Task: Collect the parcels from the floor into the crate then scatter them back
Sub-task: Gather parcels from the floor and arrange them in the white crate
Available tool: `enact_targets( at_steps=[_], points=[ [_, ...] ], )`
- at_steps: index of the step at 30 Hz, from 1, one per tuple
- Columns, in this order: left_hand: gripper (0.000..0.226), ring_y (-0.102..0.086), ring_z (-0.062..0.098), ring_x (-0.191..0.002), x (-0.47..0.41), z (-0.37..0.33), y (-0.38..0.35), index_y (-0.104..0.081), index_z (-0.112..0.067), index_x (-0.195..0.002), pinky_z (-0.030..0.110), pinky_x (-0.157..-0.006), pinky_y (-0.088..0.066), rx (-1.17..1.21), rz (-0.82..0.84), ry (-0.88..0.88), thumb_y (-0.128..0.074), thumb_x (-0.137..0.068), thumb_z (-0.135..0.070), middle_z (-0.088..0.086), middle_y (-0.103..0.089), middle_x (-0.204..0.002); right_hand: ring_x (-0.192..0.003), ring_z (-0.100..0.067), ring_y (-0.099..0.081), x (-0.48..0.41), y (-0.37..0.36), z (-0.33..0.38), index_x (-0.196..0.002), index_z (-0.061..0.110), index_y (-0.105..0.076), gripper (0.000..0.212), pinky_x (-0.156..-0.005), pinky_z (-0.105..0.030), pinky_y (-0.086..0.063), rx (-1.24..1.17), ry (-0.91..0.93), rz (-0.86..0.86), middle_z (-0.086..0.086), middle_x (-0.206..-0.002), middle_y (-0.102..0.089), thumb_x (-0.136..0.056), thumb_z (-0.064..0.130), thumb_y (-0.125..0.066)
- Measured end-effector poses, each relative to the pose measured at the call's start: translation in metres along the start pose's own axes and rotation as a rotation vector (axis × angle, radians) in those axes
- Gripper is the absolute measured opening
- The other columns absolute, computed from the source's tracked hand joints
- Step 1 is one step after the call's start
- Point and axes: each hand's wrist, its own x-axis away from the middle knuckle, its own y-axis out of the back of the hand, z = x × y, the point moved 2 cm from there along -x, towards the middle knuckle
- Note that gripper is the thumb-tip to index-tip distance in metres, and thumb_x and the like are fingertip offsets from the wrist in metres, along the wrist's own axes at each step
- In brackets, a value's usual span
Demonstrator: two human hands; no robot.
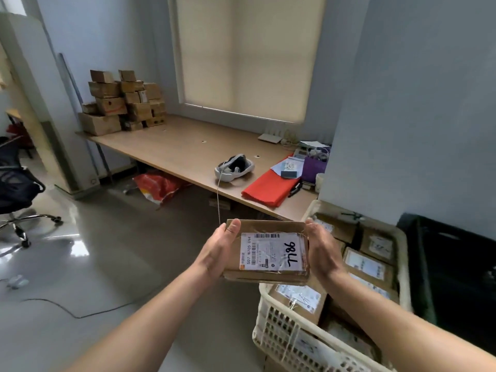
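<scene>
- The left hand [218, 251] is gripping the left edge of a flat cardboard parcel [268, 253]. Its thumb is lying over the top far corner and its fingers are tucked beneath.
- The right hand [320, 251] is clasping the opposite edge, palm against the side and thumb at the far corner. Its fingers are hidden under the box.
- The parcel is being held level in the air, label up. Its near right corner is overlapping the left rim of the white slotted crate [281, 334], and the rest is hanging over bare floor [120, 251].
- The crate is sitting low on the right, packed with labelled parcels [367, 264] reaching close to its rim.
- A black bin [456, 264] is standing against the crate's right side, closing that side off.
- A long wooden desk [174, 146] is running along the far wall, its near edge ending just beyond the crate's far corner.
- A headset [233, 167] is resting near that desk edge, with its cord dangling over it towards the parcel.
- Cardboard boxes [120, 103] are stacked at the desk's far left end.
- A wide stretch of glossy floor is lying open to the left, bounded by an office chair [16, 183] at the left border.
- A thin cable [80, 312] is trailing across the floor there.
- A red bag [158, 186] is lying under the desk.
</scene>
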Motion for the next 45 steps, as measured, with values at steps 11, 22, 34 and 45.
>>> enact_targets(
  at_steps=[11,22,34,45],
  points=[
    [0.065,-0.072,0.015,-0.084,-0.068,0.027,-0.136,-0.049,-0.020,-0.126,0.029,-0.058,-0.058,-0.041,0.209,0.150,-0.052,-0.084,-0.070,0.005,-0.070,-0.108,-0.089,-0.025,-0.071,-0.048,0.103,-0.083,-0.105,0.019,-0.062,0.049,-0.079,-0.046,-0.054,0.104,-0.233,-0.165,-0.005,-0.093,-0.075,-0.104,0.062,-0.039],
    [0.111,-0.052,0.031,-0.129,-0.127,0.091,-0.221,-0.020,-0.036,-0.156,0.066,-0.097,-0.047,-0.232,0.543,0.462,-0.053,-0.066,-0.092,0.004,-0.048,-0.150,-0.102,-0.022,-0.065,-0.075,0.152,-0.194,-0.124,0.022,-0.056,0.054,-0.090,-0.042,-0.053,0.488,-0.607,-0.134,0.000,-0.114,-0.068,-0.099,0.068,-0.043],
    [0.095,-0.050,0.023,-0.128,-0.136,0.147,-0.270,-0.026,-0.026,-0.156,0.059,-0.111,-0.035,-0.246,0.660,0.654,-0.053,-0.081,-0.079,0.001,-0.049,-0.150,-0.091,-0.008,-0.065,-0.059,0.166,-0.252,-0.119,0.032,-0.046,0.028,-0.083,-0.031,-0.058,0.617,-0.808,0.062,0.014,-0.102,-0.062,-0.098,0.045,-0.059],
    [0.086,-0.036,0.033,-0.145,-0.141,0.175,-0.287,-0.032,-0.017,-0.156,0.061,-0.111,-0.033,-0.476,0.587,0.733,-0.051,-0.091,-0.071,0.007,-0.038,-0.159,-0.096,-0.015,-0.063,-0.066,0.160,-0.268,-0.125,0.040,-0.062,0.041,-0.087,-0.035,-0.059,0.804,-0.752,0.291,0.005,-0.122,-0.052,-0.086,0.054,-0.060]
  ],
)
